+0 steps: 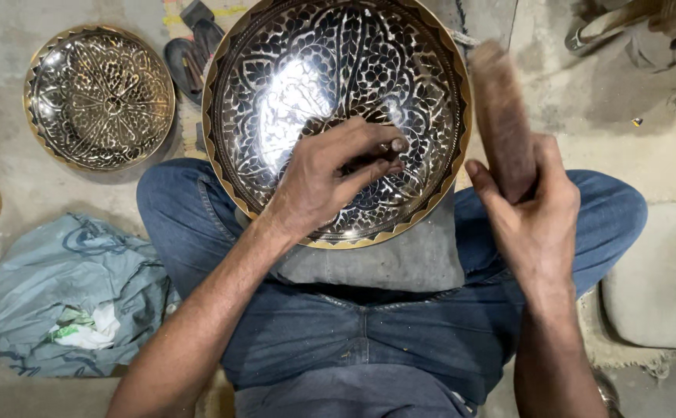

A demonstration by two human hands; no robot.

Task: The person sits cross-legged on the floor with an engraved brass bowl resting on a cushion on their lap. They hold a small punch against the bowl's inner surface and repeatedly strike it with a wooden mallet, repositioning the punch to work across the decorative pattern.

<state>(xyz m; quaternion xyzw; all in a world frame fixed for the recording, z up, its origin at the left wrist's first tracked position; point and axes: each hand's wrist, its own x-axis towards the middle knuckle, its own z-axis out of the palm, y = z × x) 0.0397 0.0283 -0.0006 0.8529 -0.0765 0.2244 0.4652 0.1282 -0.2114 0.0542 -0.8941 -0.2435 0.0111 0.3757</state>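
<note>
A large round metal plate (291,70) with a dense engraved floral pattern and a brass rim rests tilted on a grey cushion (400,259) over my crossed legs in blue jeans. My left hand (330,174) lies inside the plate near its lower middle, fingers closed around a small dark tool that is mostly hidden. My right hand (535,209) is to the right of the plate, gripping a brown wooden mallet (502,116) that points upward and is blurred by motion.
A second, smaller engraved plate (99,97) lies on the concrete floor at upper left. Dark sandals (191,54) sit between the plates. A grey-blue bag (67,298) with white scraps is at lower left, a grey cushion (663,279) at right, tools (632,27) at top right.
</note>
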